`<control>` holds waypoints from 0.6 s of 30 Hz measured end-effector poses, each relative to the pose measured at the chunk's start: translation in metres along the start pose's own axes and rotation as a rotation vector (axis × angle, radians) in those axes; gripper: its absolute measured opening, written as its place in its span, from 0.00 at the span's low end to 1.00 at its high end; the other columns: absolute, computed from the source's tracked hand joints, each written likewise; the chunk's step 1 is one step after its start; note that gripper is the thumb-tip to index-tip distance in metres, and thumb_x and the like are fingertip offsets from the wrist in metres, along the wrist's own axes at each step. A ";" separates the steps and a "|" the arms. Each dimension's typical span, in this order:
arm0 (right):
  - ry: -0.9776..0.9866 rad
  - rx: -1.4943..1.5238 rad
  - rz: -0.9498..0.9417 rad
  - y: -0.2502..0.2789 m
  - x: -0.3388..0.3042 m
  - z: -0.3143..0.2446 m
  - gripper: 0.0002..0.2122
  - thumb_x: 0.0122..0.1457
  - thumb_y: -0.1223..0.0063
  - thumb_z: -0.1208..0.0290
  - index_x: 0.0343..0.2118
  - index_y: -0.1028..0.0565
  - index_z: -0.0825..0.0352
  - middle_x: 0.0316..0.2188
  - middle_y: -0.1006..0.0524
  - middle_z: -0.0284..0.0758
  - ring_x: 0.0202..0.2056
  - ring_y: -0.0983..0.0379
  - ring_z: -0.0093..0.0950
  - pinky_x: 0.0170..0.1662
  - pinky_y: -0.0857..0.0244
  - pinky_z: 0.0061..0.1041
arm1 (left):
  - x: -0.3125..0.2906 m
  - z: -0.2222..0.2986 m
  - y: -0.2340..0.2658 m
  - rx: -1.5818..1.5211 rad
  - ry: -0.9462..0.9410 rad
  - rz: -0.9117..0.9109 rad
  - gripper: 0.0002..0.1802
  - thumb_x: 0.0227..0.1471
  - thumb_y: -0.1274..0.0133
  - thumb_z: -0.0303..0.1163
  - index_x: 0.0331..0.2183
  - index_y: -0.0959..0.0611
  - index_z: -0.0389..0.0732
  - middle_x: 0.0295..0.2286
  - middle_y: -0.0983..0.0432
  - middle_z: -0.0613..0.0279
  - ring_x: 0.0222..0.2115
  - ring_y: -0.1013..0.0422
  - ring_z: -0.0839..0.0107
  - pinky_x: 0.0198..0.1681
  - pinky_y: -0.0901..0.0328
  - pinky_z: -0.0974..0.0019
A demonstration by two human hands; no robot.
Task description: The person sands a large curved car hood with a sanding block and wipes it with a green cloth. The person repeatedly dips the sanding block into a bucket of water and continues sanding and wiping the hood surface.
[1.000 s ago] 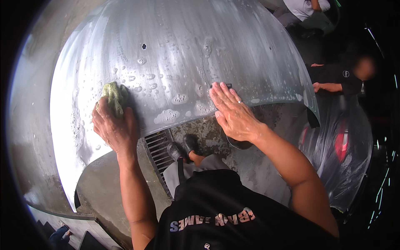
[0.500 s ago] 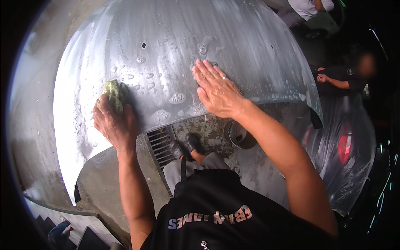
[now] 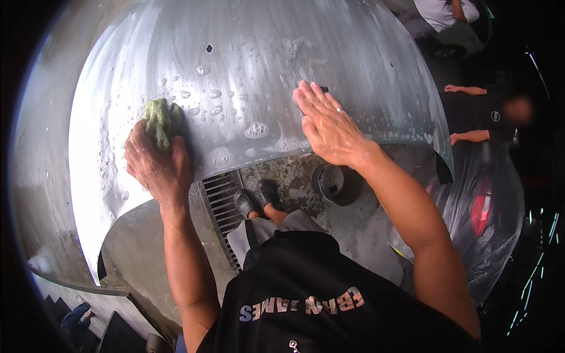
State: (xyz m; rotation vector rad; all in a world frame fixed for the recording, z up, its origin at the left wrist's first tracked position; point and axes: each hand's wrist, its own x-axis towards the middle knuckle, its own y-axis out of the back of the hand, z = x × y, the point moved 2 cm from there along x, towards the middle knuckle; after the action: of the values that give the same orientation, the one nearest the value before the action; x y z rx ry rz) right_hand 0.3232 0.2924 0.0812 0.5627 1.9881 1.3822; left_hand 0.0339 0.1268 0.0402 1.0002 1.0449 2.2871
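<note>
A wet grey car hood (image 3: 259, 59) arches in front of me, dotted with soap suds and streaks. At its left side my left hand (image 3: 156, 165) is closed round a bunched yellow-green cloth (image 3: 159, 123) and presses it to the metal. My right hand (image 3: 332, 123) lies flat near the hood's near edge, fingers stretched and close together, a ring on one of them. From beneath those fingers peeks the edge of a thin dark piece (image 3: 324, 89), perhaps sandpaper; most of it is hidden.
Below the hood's near edge are a floor grate (image 3: 220, 200) and a dark bucket (image 3: 336, 183). A plastic-covered object (image 3: 485, 206) stands at the right, near a person in dark clothes (image 3: 482, 115). Another person (image 3: 441, 13) is at the far right.
My right hand has slid to the right across the hood, and the dark piece has shifted with it. The left hand keeps the cloth in nearly the same spot.
</note>
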 end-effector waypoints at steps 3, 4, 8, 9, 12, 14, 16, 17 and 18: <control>0.036 -0.067 -0.082 -0.002 -0.024 0.007 0.30 0.72 0.69 0.66 0.75 0.49 0.69 0.78 0.53 0.44 0.78 0.63 0.42 0.79 0.65 0.43 | 0.003 0.004 -0.002 0.030 -0.018 0.045 0.39 0.45 0.38 0.32 0.60 0.29 0.44 0.51 0.27 0.49 0.55 0.31 0.49 0.60 0.42 0.44; 0.041 -0.073 -0.041 -0.001 -0.014 0.009 0.30 0.72 0.69 0.64 0.74 0.47 0.71 0.77 0.52 0.44 0.78 0.61 0.43 0.79 0.63 0.45 | 0.002 0.007 -0.003 0.036 -0.024 0.044 0.39 0.45 0.37 0.32 0.60 0.28 0.45 0.51 0.27 0.50 0.55 0.32 0.50 0.60 0.42 0.44; -0.004 -0.001 0.009 0.010 0.018 0.007 0.30 0.71 0.68 0.65 0.75 0.48 0.70 0.77 0.51 0.45 0.77 0.60 0.43 0.79 0.63 0.46 | 0.003 0.003 0.000 0.010 0.033 0.007 0.40 0.43 0.37 0.32 0.60 0.28 0.45 0.51 0.27 0.50 0.56 0.32 0.50 0.62 0.44 0.45; 0.003 0.011 -0.009 0.004 0.001 0.004 0.30 0.72 0.69 0.64 0.74 0.47 0.71 0.77 0.51 0.45 0.77 0.60 0.43 0.79 0.64 0.46 | 0.002 0.001 0.002 0.019 0.027 0.007 0.40 0.43 0.37 0.32 0.60 0.28 0.45 0.51 0.27 0.50 0.56 0.32 0.50 0.62 0.44 0.45; 0.010 -0.046 -0.029 -0.001 -0.018 0.008 0.30 0.72 0.69 0.63 0.74 0.46 0.71 0.77 0.51 0.45 0.77 0.60 0.43 0.79 0.64 0.44 | 0.004 0.007 -0.002 0.046 -0.010 0.057 0.39 0.44 0.37 0.33 0.60 0.28 0.44 0.51 0.27 0.50 0.55 0.31 0.49 0.61 0.43 0.45; -0.017 -0.051 0.018 0.011 0.019 0.007 0.30 0.72 0.69 0.64 0.74 0.46 0.71 0.77 0.51 0.46 0.77 0.61 0.44 0.79 0.64 0.44 | 0.004 0.008 -0.003 0.036 -0.016 0.040 0.40 0.43 0.37 0.33 0.60 0.28 0.44 0.51 0.27 0.50 0.55 0.31 0.49 0.62 0.44 0.44; -0.031 -0.043 0.027 0.012 0.038 0.005 0.31 0.71 0.67 0.64 0.74 0.47 0.71 0.77 0.51 0.46 0.78 0.61 0.44 0.79 0.64 0.46 | 0.003 0.006 0.001 0.024 -0.017 0.014 0.40 0.43 0.36 0.32 0.60 0.28 0.44 0.51 0.27 0.51 0.55 0.31 0.50 0.62 0.44 0.44; -0.016 -0.007 0.003 0.005 0.022 0.003 0.31 0.71 0.67 0.64 0.74 0.47 0.71 0.77 0.52 0.46 0.78 0.61 0.44 0.79 0.65 0.46 | -0.001 0.006 0.002 0.034 -0.013 0.005 0.40 0.43 0.36 0.33 0.60 0.28 0.44 0.51 0.27 0.51 0.55 0.31 0.50 0.62 0.44 0.44; 0.012 0.021 -0.017 -0.003 -0.002 -0.004 0.31 0.72 0.67 0.64 0.74 0.47 0.71 0.77 0.52 0.46 0.78 0.61 0.43 0.79 0.65 0.46 | -0.003 0.003 0.003 0.046 -0.003 0.008 0.40 0.43 0.36 0.33 0.60 0.28 0.44 0.51 0.27 0.51 0.55 0.31 0.50 0.62 0.44 0.44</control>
State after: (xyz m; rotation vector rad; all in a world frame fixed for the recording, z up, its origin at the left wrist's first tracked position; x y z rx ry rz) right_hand 0.3221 0.2876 0.0794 0.5477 2.0146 1.3587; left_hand 0.0378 0.1240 0.0423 1.0276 1.0986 2.2770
